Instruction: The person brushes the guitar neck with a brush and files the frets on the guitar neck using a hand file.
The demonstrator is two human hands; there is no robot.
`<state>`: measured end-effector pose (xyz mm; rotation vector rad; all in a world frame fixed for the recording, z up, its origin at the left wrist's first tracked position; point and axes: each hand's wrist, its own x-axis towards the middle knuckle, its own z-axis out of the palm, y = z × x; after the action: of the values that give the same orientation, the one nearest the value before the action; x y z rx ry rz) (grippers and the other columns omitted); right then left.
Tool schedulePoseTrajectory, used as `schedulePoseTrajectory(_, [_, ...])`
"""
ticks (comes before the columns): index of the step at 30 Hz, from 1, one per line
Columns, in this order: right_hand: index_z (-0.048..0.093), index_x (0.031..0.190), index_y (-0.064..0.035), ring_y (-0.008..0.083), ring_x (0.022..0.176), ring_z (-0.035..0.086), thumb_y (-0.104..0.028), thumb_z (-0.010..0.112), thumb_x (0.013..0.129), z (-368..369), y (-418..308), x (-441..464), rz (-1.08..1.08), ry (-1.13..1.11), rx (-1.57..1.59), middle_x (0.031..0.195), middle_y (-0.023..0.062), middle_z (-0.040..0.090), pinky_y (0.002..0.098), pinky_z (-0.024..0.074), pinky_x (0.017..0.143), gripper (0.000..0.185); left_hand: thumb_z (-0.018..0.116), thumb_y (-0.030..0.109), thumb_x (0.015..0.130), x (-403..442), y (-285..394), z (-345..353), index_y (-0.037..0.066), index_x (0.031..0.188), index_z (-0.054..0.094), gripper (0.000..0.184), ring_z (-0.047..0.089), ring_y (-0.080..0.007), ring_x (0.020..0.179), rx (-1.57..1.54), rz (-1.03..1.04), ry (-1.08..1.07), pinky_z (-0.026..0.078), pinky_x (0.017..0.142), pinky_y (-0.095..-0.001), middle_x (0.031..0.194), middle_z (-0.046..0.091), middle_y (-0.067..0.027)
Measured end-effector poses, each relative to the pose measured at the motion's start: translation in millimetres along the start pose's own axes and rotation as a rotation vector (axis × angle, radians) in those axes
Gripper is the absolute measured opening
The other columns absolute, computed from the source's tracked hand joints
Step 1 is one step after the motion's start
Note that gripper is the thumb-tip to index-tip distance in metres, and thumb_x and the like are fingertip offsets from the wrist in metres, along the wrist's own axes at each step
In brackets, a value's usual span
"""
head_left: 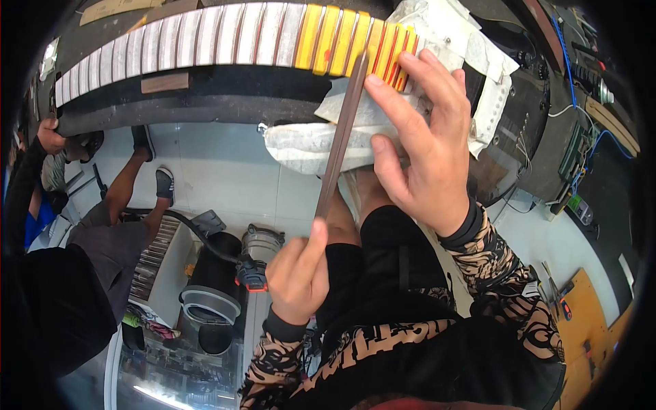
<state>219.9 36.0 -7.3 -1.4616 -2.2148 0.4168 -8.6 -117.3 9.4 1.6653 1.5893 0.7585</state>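
A long, slim dark metal file (pixel 339 143) runs upward from my left hand (pixel 297 280), whose fingers are closed round its lower end with the thumb along it. The file's upper tip lies against the yellow bars (pixel 342 41) at the right end of a long row of narrow silver-white bars (pixel 198 41). My right hand (pixel 434 137) is open with fingers spread. Its index fingertip is beside the file near the tip, and its middle fingertip rests at the edge of the yellow bars. A worn whitish cloth or cover (pixel 301 145) lies under and around the bars' right end.
A small wooden block (pixel 165 83) lies on the dark bench edge (pixel 205 102). At the left, another person's hand (pixel 50 135) touches the bench end. On the floor stand a black vacuum cleaner (pixel 222 260) and a box of strips (pixel 160 266). Blue cables (pixel 566 61) hang at right.
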Motion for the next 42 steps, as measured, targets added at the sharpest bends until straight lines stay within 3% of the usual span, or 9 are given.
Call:
schedulePoseTrajectory(3, [0.072, 0.155, -0.0192, 0.0451, 0.159, 0.048, -0.008, 0.079, 0.086, -1, -3, 1, -0.015, -0.014, -0.022, 0.167, 0.0186, 0.053, 0.0676, 0.0300, 0.134, 0.069, 0.073, -0.018, 0.089, 76, 7, 16, 0.001, 0.152, 0.074, 0.066, 0.063, -0.0295, 0.065, -0.053, 0.064, 0.063, 0.054, 0.063, -0.0406, 0.082, 0.062, -0.0126])
schedulePoseTrajectory(5, [0.072, 0.155, -0.0167, 0.0461, 0.159, 0.047, -0.007, 0.077, 0.089, 0, -3, -1, -0.027, -0.016, -0.037, 0.167, 0.0203, 0.053, 0.0651, 0.0281, 0.135, 0.067, 0.073, -0.018, 0.089, 78, 5, 19, 0.001, 0.152, 0.074, 0.065, 0.062, -0.0297, 0.064, -0.053, 0.073, 0.073, 0.053, 0.062, -0.0414, 0.081, 0.061, -0.0122])
schedulePoseTrajectory(7, [0.072, 0.155, -0.0167, 0.0459, 0.159, 0.048, -0.007, 0.077, 0.089, 1, -2, -1, -0.033, -0.010, -0.031, 0.167, 0.0201, 0.053, 0.0650, 0.0279, 0.135, 0.067, 0.074, -0.017, 0.089, 46, -3, 18, 0.001, 0.152, 0.074, 0.065, 0.060, -0.0296, 0.063, -0.019, 0.044, 0.049, 0.052, 0.061, -0.0419, 0.081, 0.059, -0.0119])
schedulePoseTrajectory(11, [0.072, 0.155, -0.0168, 0.0454, 0.159, 0.048, -0.007, 0.077, 0.090, 1, 0, -2, -0.035, -0.010, -0.035, 0.167, 0.0197, 0.053, 0.0649, 0.0279, 0.135, 0.067, 0.066, -0.020, 0.097, -34, -22, 4, -0.006, 0.156, 0.066, 0.060, 0.061, -0.0213, 0.060, 0.003, 0.093, 0.024, 0.049, 0.057, -0.0330, 0.075, 0.063, -0.0124])
schedulePoseTrajectory(15, [0.072, 0.155, -0.0170, 0.0453, 0.160, 0.048, -0.008, 0.077, 0.090, 1, 0, -3, -0.041, -0.004, -0.046, 0.168, 0.0199, 0.053, 0.0647, 0.0279, 0.135, 0.066, 0.058, -0.016, 0.105, -44, -31, 7, -0.005, 0.161, 0.061, 0.058, 0.058, -0.0139, 0.056, -0.175, 0.060, 0.077, 0.047, 0.054, -0.0274, 0.073, 0.067, -0.0094])
schedulePoseTrajectory(21, [0.074, 0.152, -0.0175, 0.0457, 0.160, 0.048, -0.008, 0.077, 0.089, 1, 1, -2, -0.071, 0.006, -0.079, 0.168, 0.0206, 0.054, 0.0636, 0.0285, 0.134, 0.064, 0.055, -0.009, 0.111, -28, -33, 16, -0.004, 0.164, 0.059, 0.053, 0.059, -0.0134, 0.056, -0.348, 0.035, 0.054, 0.049, 0.055, -0.0272, 0.074, 0.069, -0.0103])
schedulePoseTrajectory(33, [0.075, 0.150, -0.0152, 0.0459, 0.159, 0.049, -0.008, 0.078, 0.088, 1, 1, -2, -0.075, 0.012, -0.070, 0.168, 0.0210, 0.055, 0.0621, 0.0292, 0.134, 0.062, 0.055, -0.013, 0.109, -19, -32, 17, -0.005, 0.158, 0.064, 0.051, 0.060, -0.0125, 0.057, -0.415, 0.013, 0.013, 0.049, 0.056, -0.0259, 0.076, 0.070, -0.0096])
schedulePoseTrajectory(38, [0.073, 0.152, -0.0136, 0.0454, 0.159, 0.050, -0.007, 0.077, 0.090, 1, 0, -2, -0.071, 0.019, -0.065, 0.167, 0.0207, 0.056, 0.0614, 0.0288, 0.135, 0.063, 0.058, -0.018, 0.105, 54, -5, 23, -0.006, 0.157, 0.067, 0.053, 0.059, -0.0122, 0.060, -0.272, 0.028, 0.035, 0.047, 0.056, -0.0266, 0.074, 0.067, -0.0072])
schedulePoseTrajectory(42, [0.073, 0.153, -0.0133, 0.0453, 0.159, 0.050, -0.007, 0.076, 0.090, 0, -1, -2, -0.069, 0.008, -0.078, 0.168, 0.0207, 0.056, 0.0614, 0.0282, 0.135, 0.063, 0.060, -0.019, 0.102, 29, -16, 24, -0.007, 0.155, 0.068, 0.055, 0.060, -0.0157, 0.062, -0.153, 0.074, 0.037, 0.048, 0.057, -0.0290, 0.072, 0.064, -0.0083])
